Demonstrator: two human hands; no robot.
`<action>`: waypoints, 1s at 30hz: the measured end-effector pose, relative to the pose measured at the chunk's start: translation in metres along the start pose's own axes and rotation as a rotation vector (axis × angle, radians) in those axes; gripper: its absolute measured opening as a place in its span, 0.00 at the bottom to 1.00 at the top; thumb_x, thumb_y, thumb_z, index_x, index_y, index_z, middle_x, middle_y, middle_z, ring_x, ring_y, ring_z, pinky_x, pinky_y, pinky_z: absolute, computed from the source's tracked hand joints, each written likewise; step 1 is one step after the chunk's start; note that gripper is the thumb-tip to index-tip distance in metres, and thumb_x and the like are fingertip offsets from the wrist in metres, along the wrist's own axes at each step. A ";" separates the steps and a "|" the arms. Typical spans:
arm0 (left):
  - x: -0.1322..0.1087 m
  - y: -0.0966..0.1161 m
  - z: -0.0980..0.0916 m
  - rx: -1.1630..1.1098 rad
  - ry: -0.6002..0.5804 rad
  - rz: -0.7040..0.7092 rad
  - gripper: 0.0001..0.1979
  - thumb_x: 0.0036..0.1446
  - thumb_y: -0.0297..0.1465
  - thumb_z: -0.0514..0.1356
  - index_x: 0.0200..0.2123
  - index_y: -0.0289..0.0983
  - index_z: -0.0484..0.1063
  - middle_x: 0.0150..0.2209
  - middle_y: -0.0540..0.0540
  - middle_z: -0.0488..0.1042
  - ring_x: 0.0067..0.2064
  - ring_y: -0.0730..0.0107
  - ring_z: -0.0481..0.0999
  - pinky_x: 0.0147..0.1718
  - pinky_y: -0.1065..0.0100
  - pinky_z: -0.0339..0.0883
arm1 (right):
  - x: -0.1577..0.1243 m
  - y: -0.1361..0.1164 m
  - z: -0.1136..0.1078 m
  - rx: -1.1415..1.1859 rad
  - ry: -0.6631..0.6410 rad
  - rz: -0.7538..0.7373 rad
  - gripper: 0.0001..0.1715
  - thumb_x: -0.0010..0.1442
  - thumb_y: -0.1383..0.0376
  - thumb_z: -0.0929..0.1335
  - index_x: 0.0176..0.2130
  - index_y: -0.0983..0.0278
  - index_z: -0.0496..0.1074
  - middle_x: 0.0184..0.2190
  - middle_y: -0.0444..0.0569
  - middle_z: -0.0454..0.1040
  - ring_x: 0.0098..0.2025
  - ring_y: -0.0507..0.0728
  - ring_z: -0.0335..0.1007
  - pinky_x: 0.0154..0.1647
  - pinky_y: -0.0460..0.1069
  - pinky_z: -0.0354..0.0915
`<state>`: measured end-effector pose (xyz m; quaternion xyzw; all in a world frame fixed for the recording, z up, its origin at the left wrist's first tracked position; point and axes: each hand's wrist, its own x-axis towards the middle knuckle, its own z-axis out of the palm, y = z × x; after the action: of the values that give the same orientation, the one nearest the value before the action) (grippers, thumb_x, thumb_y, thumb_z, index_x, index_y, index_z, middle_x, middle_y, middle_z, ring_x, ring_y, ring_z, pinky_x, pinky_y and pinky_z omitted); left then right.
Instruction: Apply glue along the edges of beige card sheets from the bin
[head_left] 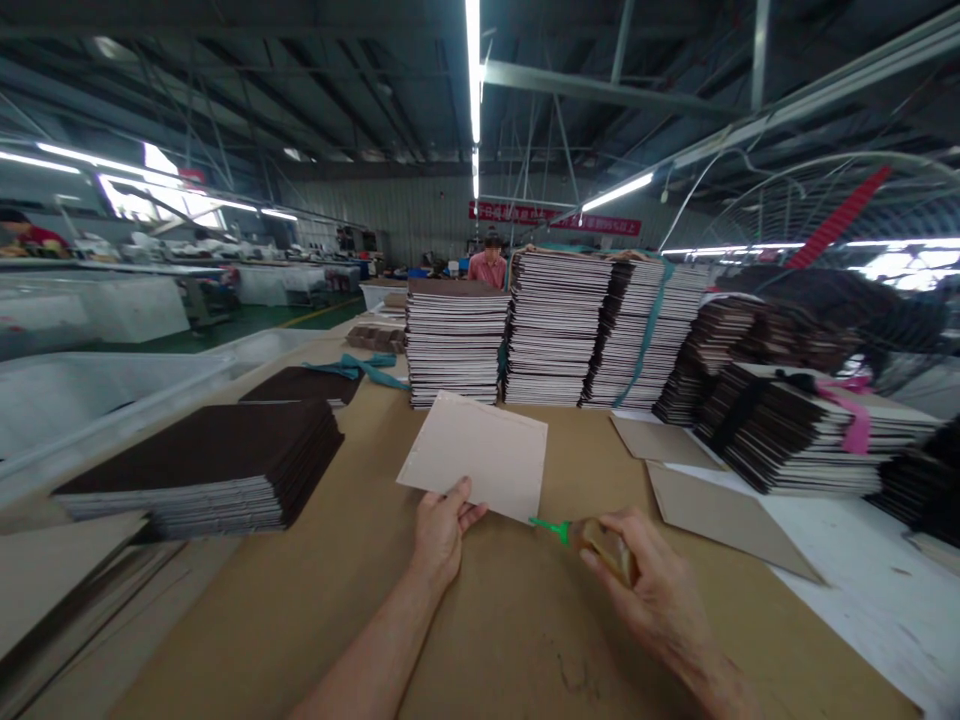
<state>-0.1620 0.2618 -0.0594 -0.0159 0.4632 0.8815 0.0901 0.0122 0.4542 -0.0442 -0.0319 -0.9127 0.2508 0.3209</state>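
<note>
My left hand [444, 530] pinches the near edge of a pale, stiff board [480, 450], thumb on top and fingers beneath. The board is tilted above the brown table covering [502, 620]. Wrapped in my right hand [656, 580] is a glue bottle [611, 550] with amber contents and a green nozzle [551, 527]. The nozzle's tip is at the board's near right corner; whether it touches, I cannot tell. A thin line runs along the board's far and left edges.
Tall stacks of dark-and-white panels [457, 345] line the far side. A lower dark stack [210, 460] lies at left, with a teal strap [360, 366] beyond. Loose boards [731, 515] and a tied bundle [795, 430] lie at right. A person [488, 266] is behind the stacks.
</note>
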 end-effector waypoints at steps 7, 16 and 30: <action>0.001 0.000 0.000 0.029 -0.064 -0.015 0.11 0.49 0.26 0.66 0.37 0.32 0.72 0.34 0.44 0.76 0.30 0.69 0.76 0.25 0.68 0.77 | 0.025 0.009 -0.008 -0.067 0.110 0.047 0.17 0.62 0.51 0.64 0.46 0.57 0.63 0.39 0.45 0.66 0.39 0.57 0.65 0.35 0.51 0.64; 0.001 0.000 0.001 0.040 -0.062 -0.020 0.11 0.49 0.27 0.66 0.37 0.32 0.71 0.34 0.43 0.77 0.30 0.68 0.76 0.25 0.69 0.76 | 0.020 0.005 -0.008 -0.041 0.040 0.026 0.15 0.63 0.51 0.64 0.45 0.57 0.64 0.41 0.45 0.67 0.40 0.56 0.66 0.37 0.51 0.64; -0.003 0.001 0.000 0.030 -0.071 -0.013 0.13 0.46 0.28 0.68 0.35 0.32 0.71 0.32 0.45 0.77 0.29 0.68 0.76 0.25 0.69 0.75 | 0.028 0.007 -0.012 -0.083 0.084 0.030 0.19 0.63 0.50 0.63 0.45 0.60 0.65 0.38 0.47 0.67 0.34 0.57 0.67 0.32 0.50 0.65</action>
<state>-0.1592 0.2611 -0.0584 0.0135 0.4728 0.8739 0.1125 -0.0036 0.4716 -0.0234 -0.0696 -0.9075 0.2159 0.3536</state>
